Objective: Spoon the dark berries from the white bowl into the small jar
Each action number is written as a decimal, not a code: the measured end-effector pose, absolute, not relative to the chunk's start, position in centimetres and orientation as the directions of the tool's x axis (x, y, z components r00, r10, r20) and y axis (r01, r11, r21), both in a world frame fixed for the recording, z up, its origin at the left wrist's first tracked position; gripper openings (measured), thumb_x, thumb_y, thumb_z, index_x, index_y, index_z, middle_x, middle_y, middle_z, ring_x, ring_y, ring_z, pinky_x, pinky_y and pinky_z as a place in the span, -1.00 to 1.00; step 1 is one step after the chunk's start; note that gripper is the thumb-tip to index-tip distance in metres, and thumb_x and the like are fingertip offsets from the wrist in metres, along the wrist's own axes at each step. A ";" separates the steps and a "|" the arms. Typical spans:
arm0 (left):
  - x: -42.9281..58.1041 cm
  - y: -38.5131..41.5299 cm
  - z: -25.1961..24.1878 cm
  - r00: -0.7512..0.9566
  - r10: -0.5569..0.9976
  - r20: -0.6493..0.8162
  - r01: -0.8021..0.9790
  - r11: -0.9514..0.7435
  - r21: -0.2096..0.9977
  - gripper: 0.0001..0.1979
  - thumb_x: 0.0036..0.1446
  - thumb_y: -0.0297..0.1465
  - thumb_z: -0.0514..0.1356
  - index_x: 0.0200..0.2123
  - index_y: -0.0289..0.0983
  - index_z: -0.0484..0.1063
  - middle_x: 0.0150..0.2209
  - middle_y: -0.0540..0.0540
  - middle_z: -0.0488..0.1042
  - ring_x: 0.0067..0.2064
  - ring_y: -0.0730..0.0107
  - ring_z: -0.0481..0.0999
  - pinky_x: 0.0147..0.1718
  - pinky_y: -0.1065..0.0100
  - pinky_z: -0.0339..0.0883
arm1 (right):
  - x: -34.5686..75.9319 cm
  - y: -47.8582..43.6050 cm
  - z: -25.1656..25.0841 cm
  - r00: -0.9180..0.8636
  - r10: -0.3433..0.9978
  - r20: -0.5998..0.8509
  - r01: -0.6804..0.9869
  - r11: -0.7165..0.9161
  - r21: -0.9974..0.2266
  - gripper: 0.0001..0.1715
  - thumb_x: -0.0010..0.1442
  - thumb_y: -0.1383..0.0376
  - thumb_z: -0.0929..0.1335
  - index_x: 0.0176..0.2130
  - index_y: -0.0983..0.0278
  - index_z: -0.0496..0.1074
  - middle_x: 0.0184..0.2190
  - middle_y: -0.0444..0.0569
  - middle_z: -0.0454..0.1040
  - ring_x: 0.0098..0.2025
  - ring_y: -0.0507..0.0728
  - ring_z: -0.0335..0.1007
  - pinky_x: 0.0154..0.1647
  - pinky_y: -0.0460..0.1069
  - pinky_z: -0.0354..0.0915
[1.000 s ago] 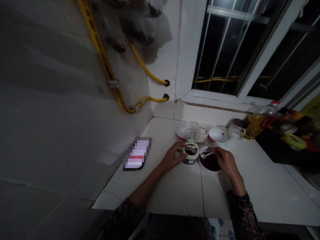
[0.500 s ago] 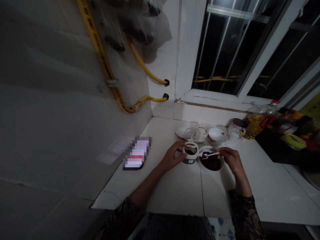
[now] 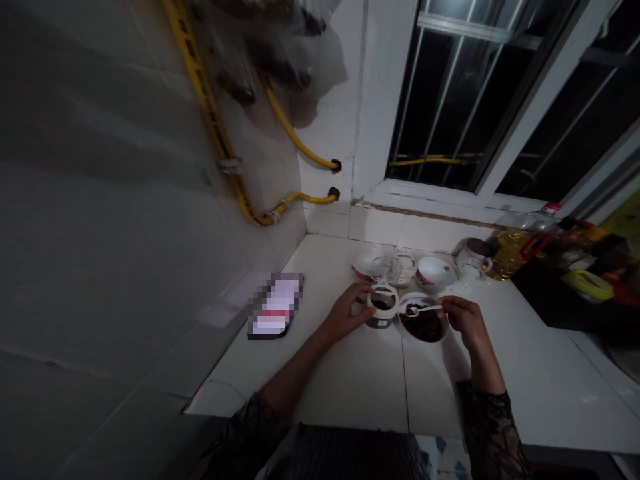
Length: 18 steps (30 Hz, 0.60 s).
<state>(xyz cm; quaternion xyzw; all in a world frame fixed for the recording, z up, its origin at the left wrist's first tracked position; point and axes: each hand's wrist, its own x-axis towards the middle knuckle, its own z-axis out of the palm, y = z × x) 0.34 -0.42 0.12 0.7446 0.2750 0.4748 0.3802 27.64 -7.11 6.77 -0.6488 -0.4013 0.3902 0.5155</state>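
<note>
On the white counter my left hand [image 3: 347, 312] wraps round a small white jar [image 3: 381, 307] with dark contents and an open lid. My right hand [image 3: 465, 319] pinches the handle of a small white spoon [image 3: 423, 309]. The spoon's bowl carries a dark lump and hovers over the left part of a white bowl [image 3: 423, 326] filled with dark red flakes. Jar and bowl stand side by side, touching or nearly so.
Behind them stand a glass jar [image 3: 384, 268], a white container [image 3: 404, 265], an empty white bowl [image 3: 435, 271] and a mug [image 3: 473, 252]. An oil bottle [image 3: 517, 247] and a dark tray [image 3: 565, 297] sit right. A phone [image 3: 275, 308] lies left, by the tiled wall with yellow hoses [image 3: 295, 143].
My right hand has lifted the spoon out of the flakes and drawn back to the right; the spoon now hovers level over the bowl. My left hand stays on the jar.
</note>
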 end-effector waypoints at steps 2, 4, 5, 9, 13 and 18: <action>0.4 -0.4 0.1 0.399 0.771 0.497 0.048 -0.558 0.828 -0.68 0.14 -0.28 0.26 -0.04 -0.20 0.41 0.05 -0.19 0.44 0.12 0.14 0.44 -0.10 0.25 0.45 | 27.6 -7.2 6.8 0.383 0.918 -0.099 0.101 -0.148 -0.984 -0.72 -0.26 0.16 0.42 -0.49 0.29 0.50 -0.72 -0.13 0.38 -0.71 -0.07 -0.08 -0.66 -0.10 -0.22; 0.4 -0.4 0.0 0.398 0.771 0.497 0.044 -0.557 0.830 -0.69 0.14 -0.28 0.25 -0.04 -0.20 0.41 0.06 -0.19 0.44 0.12 0.14 0.44 -0.11 0.26 0.44 | 27.6 -7.2 6.9 0.381 0.920 -0.090 0.093 -0.135 -0.987 -0.72 -0.26 0.16 0.42 -0.49 0.29 0.50 -0.71 -0.14 0.37 -0.71 -0.08 -0.10 -0.66 -0.10 -0.24; 0.4 -0.4 0.0 0.396 0.771 0.498 0.042 -0.558 0.829 -0.69 0.15 -0.28 0.25 -0.04 -0.20 0.41 0.05 -0.18 0.44 0.12 0.15 0.44 -0.11 0.27 0.44 | 27.6 -7.1 6.9 0.378 0.922 -0.081 0.090 -0.124 -0.988 -0.72 -0.25 0.16 0.42 -0.48 0.29 0.50 -0.71 -0.14 0.37 -0.72 -0.08 -0.11 -0.66 -0.09 -0.25; 0.4 -0.4 0.1 0.396 0.765 0.508 0.039 -0.567 0.823 -0.71 0.15 -0.29 0.25 -0.05 -0.20 0.41 0.04 -0.18 0.45 0.10 0.16 0.45 -0.12 0.28 0.44 | 27.1 -6.8 7.2 0.389 0.920 -0.055 0.056 -0.083 -0.995 -0.69 -0.25 0.13 0.44 -0.47 0.28 0.49 -0.71 -0.14 0.37 -0.71 -0.09 -0.14 -0.66 -0.09 -0.24; 0.4 -0.4 0.1 0.400 0.760 0.512 0.033 -0.571 0.820 -0.71 0.16 -0.29 0.25 -0.05 -0.20 0.41 0.05 -0.20 0.44 0.10 0.15 0.45 -0.12 0.28 0.44 | 25.4 -6.7 7.3 0.402 0.915 0.041 0.079 0.010 -0.997 -0.65 -0.17 0.08 0.45 -0.42 0.28 0.49 -0.68 -0.14 0.38 -0.69 -0.06 -0.04 -0.66 -0.10 -0.14; 0.4 -0.3 -0.1 0.398 0.768 0.502 0.039 -0.561 0.827 -0.69 0.15 -0.29 0.26 -0.04 -0.21 0.40 0.09 -0.22 0.42 0.11 0.14 0.44 -0.10 0.26 0.44 | 22.4 -7.4 6.7 0.295 0.875 0.385 0.434 0.237 -0.869 -0.71 0.18 0.09 0.30 -0.31 0.23 0.48 -0.54 -0.08 0.47 -0.53 0.07 0.30 -0.46 -0.05 0.24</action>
